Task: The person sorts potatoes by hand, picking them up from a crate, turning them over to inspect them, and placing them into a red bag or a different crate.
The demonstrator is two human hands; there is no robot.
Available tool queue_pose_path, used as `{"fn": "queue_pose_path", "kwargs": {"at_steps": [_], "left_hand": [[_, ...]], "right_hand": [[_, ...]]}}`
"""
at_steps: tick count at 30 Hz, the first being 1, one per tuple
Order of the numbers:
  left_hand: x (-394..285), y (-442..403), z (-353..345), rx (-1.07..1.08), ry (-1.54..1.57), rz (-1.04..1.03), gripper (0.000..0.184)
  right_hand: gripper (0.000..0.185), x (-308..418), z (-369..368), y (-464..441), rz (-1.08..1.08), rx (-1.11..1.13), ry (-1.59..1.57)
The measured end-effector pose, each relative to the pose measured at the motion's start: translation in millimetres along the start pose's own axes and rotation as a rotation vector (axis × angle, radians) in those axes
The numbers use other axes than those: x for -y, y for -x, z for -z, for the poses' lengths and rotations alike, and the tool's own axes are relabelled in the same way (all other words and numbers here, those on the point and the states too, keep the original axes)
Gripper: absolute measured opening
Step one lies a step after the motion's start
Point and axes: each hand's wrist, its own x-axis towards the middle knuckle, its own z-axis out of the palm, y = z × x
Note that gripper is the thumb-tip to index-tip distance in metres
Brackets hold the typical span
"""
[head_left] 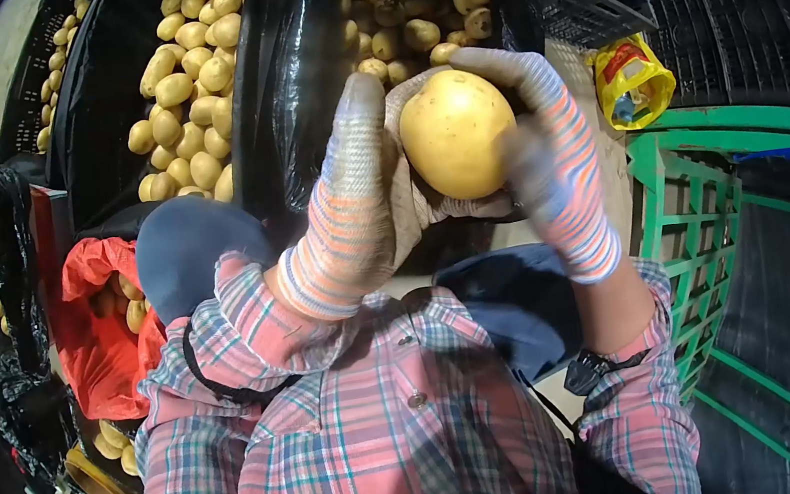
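A large, round yellow potato (458, 132) is between my hands, in front of my chest. My left hand (344, 204), in a striped knit glove with greyed fingers, is closed around its left side, with a beige-grey cloth (402, 211) showing between palm and potato. My right hand (559, 158), in a matching glove, curves around the right side. Its forefinger reaches over the top, and its thumb is smeared by motion near the potato's lower right. Just beyond my hands, a black-lined crate (294, 69) holds several shaded potatoes (422, 35).
Another black-lined crate (99, 117) of potatoes (188, 140) stands at the left. A red bag (90, 340) with potatoes lies beside my knee. On the right are a yellow bag (632, 82), a green metal frame (656, 200) and stacked black crates (738, 27).
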Motion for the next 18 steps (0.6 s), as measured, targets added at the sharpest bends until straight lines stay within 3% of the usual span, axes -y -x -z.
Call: {"fn": "queue_pose_path", "kwargs": {"at_steps": [3,5,7,8,10,12,14,16,18], "left_hand": [[6.6,1.5,-3.7,-0.054,-0.259,-0.123,0.072],[6.6,-1.8,-4.9,0.004,-0.406,-0.159,0.082],[6.8,-4.1,-4.6,0.009,-0.464,-0.198,0.083],[6.1,-4.2,-5.8,0.008,-0.472,-0.203,0.083],[0.9,-3.5,-8.6,-0.022,-0.46,-0.2,0.082],[-8.4,0.0,-4.7,-0.091,-0.386,-0.195,0.074],[-27.0,4.5,5.5,-0.196,-0.177,-0.196,0.065],[-66.0,11.9,17.3,-0.253,-0.141,-0.315,0.057],[-121.2,26.7,43.7,-0.324,-0.088,-0.374,0.047]], "right_hand": [[0.045,-4.6,-1.9,3.1,0.208,-0.038,0.167],[0.06,-17.0,0.7,5.0,-0.062,0.009,-0.332],[0.06,-13.7,3.9,3.1,-0.075,0.005,-0.348],[0.05,-12.4,3.0,3.7,-0.091,-0.037,-0.382],[0.034,-9.3,3.3,2.9,-0.071,-0.078,-0.327],[0.029,-12.6,4.5,-4.7,0.119,-0.156,-0.047],[0.028,-16.1,12.2,-5.9,0.068,-0.129,0.009],[0.032,-17.3,17.7,-3.7,-0.149,-0.078,-0.091],[0.033,-27.1,20.2,-3.7,-0.222,-0.041,-0.165]]}}
